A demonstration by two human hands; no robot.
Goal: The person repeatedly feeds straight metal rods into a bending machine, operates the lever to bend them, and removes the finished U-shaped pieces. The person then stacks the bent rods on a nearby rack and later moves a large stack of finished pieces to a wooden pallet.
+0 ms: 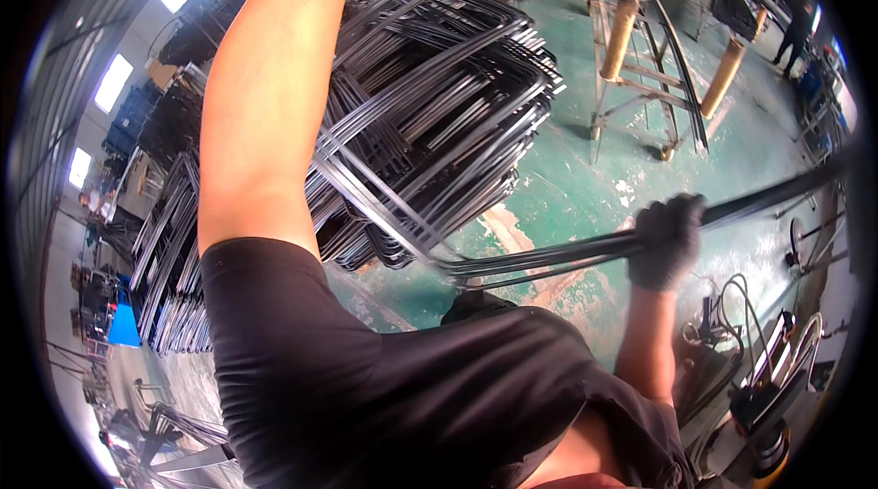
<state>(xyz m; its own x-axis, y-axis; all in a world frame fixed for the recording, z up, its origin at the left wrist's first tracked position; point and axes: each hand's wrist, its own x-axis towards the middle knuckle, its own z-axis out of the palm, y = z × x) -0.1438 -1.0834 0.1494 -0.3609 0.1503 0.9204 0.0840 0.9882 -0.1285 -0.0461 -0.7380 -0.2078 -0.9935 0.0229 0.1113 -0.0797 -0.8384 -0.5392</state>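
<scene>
A dark grey glove covers my right hand [668, 235], which is closed around a bent black metal tube frame [558, 255]. The frame's long bars run out past the hand toward the right edge, blurred by motion. Its bent corner comes close to the stack of black tube frames [457, 114] on my left; I cannot tell whether they touch. My left arm [265, 114] stretches up across the picture, and the hand at its end lies beyond the top edge.
More frames [174, 279] lean at the left. On the green floor [585, 187] ahead stands a metal rack [631, 77] with upright cardboard-coloured tubes. Hoses and a machine [764, 407] are at the lower right. Another person [794, 36] stands far off at the right.
</scene>
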